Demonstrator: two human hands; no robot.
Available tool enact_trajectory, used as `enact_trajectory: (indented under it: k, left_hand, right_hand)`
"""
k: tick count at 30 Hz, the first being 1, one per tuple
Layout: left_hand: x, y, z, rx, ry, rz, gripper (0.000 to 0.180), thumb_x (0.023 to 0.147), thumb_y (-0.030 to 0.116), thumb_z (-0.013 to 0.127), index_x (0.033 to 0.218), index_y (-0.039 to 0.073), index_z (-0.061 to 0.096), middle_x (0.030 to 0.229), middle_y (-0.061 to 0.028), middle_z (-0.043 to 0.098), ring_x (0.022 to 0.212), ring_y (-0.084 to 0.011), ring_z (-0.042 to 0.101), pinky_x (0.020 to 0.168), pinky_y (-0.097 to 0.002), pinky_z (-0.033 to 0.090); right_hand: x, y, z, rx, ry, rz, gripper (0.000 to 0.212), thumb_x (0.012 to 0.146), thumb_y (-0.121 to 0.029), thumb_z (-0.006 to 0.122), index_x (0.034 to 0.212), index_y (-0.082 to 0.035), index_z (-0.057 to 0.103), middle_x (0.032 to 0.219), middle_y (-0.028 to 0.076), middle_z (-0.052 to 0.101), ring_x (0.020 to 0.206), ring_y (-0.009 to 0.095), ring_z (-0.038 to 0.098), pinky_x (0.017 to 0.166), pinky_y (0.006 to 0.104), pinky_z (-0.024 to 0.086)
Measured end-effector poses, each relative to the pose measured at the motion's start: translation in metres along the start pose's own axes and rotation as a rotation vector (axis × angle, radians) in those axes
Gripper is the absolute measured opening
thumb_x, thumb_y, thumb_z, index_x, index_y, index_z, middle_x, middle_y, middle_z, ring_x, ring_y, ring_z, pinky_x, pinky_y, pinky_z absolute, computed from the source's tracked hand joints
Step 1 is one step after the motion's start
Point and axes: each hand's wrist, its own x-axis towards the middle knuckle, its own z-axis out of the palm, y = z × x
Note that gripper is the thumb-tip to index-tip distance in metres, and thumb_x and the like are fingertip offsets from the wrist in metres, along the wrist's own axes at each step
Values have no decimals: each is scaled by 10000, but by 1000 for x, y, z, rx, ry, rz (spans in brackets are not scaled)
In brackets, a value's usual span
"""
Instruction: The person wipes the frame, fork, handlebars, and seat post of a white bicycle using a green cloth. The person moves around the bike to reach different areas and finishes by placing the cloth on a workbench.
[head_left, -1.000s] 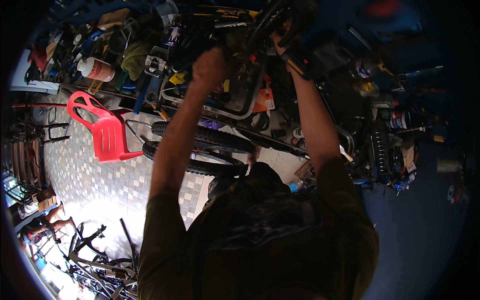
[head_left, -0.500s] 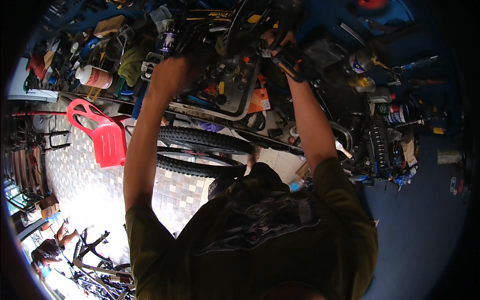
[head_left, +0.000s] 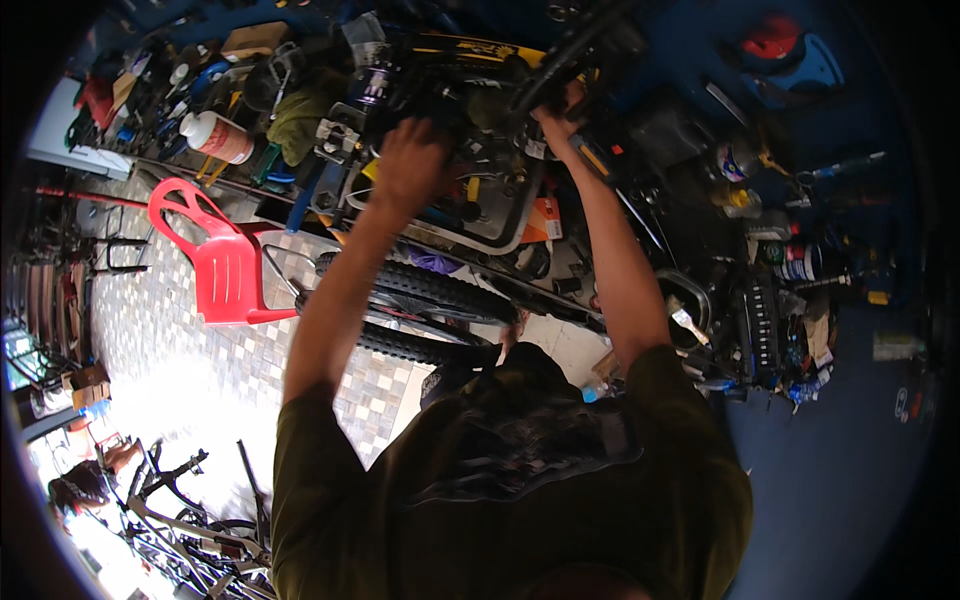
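Observation:
Both my arms reach up and away from me into a crowded bicycle work area. My right hand [head_left: 558, 112] is closed around a black tube [head_left: 585, 45] that slants up to the right, next to a yellow and black frame part [head_left: 490, 50]. My left hand [head_left: 410, 160] shows its back and rests on cluttered dark bicycle parts [head_left: 470, 150]. Its fingers are hidden, so its grip is unclear. A knobbly black tyre [head_left: 430, 292] lies below my forearms.
A red plastic chair [head_left: 225, 265] stands on the tiled floor [head_left: 170, 350] at left. A white bottle [head_left: 220, 135] sits among tools at upper left. Cans and parts crowd shelves [head_left: 790, 270] by the blue wall at right. Bicycles [head_left: 190, 510] and another person [head_left: 85, 480] are at lower left.
My left hand swung out to the left and has come back right onto the dark parts. My right hand has stayed on the black tube. The view has shifted slightly.

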Motion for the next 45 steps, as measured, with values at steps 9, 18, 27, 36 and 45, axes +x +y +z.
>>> enact_trajectory:
  k: [9,18,27,36,45]
  left_hand:
    - [74,27,94,122,108,-61,417,858,169,647,1260,71,596,1201,-120,638,1211,-302,579,1004,-449,479]
    - [53,-11,-29,-294,170,-380,461,877,342,704,1187,29,565,940,-233,720,875,-417,714,775,-502,588]
    - [43,-183,-92,107,257,-543,561,909,367,690,1282,-1,487,1153,-299,646,1052,-482,649,842,-542,551]
    - [30,18,19,-203,-368,-114,351,860,350,734,1051,56,744,1055,-222,700,930,-398,710,836,-472,594]
    - [89,74,91,-235,-107,-149,457,926,346,642,1270,45,632,1198,-236,674,1153,-395,646,1021,-480,502]
  right_hand:
    - [-15,-43,-30,223,-10,-86,344,878,-185,777,1101,-1,591,944,125,727,862,242,706,765,388,536]
    - [-18,12,-59,197,-36,30,456,866,-251,797,1186,6,597,894,107,679,828,234,653,764,379,525]
    - [-29,-32,-47,272,-42,-7,395,888,-277,794,1123,-18,611,882,54,681,828,172,649,759,361,519]
    - [-103,-31,-61,978,247,222,482,857,-185,808,1233,-74,526,1180,86,644,1011,216,666,923,338,539]
    - [-122,-2,-89,756,400,315,341,913,-96,763,1166,-74,535,1114,31,598,1021,112,555,898,264,444]
